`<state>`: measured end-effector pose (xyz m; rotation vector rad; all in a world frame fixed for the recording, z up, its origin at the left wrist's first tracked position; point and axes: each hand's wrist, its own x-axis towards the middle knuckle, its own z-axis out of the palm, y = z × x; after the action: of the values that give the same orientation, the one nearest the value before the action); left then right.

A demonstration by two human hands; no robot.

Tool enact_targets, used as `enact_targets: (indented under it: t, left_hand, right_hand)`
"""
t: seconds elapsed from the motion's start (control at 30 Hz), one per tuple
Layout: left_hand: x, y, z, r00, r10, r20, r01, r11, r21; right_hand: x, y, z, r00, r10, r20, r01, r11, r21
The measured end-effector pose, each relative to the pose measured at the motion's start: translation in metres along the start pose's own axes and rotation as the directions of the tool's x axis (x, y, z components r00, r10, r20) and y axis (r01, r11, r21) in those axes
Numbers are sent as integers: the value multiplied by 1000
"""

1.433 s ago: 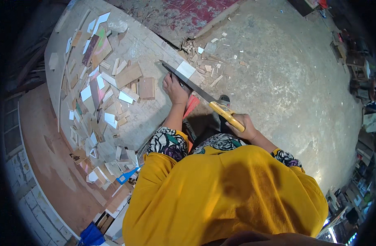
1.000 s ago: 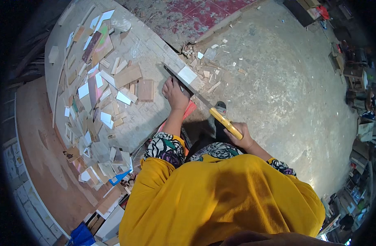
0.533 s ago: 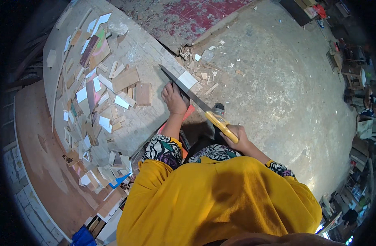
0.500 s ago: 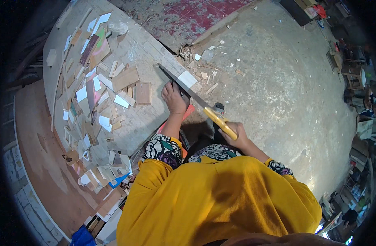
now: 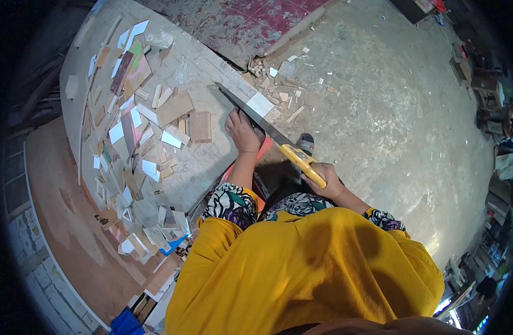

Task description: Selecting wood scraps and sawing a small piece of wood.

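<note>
My right hand [image 5: 325, 180] is wrapped round the yellow handle of a handsaw [image 5: 297, 157]. The saw's dark blade slants up and left across a small white board [image 5: 260, 104] at the worktable's edge, its tip over the tabletop. Left of the blade, my left hand [image 5: 243, 132] presses down with curled fingers on the board's shaded side. Its fingertips and thumb are partly hidden, and the fingers lie close to the blade. A brown rectangular block [image 5: 200, 127] rests on the table to the left of that hand.
Wood offcuts [image 5: 175, 109], several of them white-faced, litter the left of the worktable [image 5: 198, 173]. A blue-handled tool [image 5: 174, 244] lies at its near end. Scraps [image 5: 283, 96] are strewn over the concrete floor [image 5: 379, 128] past the edge. A shod foot [image 5: 305, 143] stands below the saw.
The saw has slid slightly forward, up and left, across the board, with my right hand following. My left hand keeps its place on the board. The whole view has shifted a little.
</note>
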<state>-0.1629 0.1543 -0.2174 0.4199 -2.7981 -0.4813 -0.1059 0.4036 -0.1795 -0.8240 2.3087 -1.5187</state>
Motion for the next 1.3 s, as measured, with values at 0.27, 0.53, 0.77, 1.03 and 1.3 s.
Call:
enact_targets:
  t: [0.27, 0.53, 0.77, 1.03, 1.3]
  left_hand:
    - [2, 2, -3, 999, 34, -15, -34, 999, -8]
    - [-1, -6, 5, 999, 32, -18, -34, 997, -63]
    - [1, 1, -1, 998, 55, -31, -58, 995, -86]
    - [1, 2, -4, 999, 45, -5, -46, 996, -80]
    - [2, 2, 0, 999, 36, -11, -37, 999, -36]
  right_hand:
    - [3, -4, -3, 992, 123, -26, -118, 985, 127]
    - [2, -12, -1, 999, -22, -41, 22, 1000, 8]
    - [-2, -13, 3, 999, -25, -47, 26, 1000, 8]
    - [0, -14, 5, 998, -46, -39, 45, 999, -27]
    - [8, 5, 14, 992, 109, -65, -99, 985, 141]
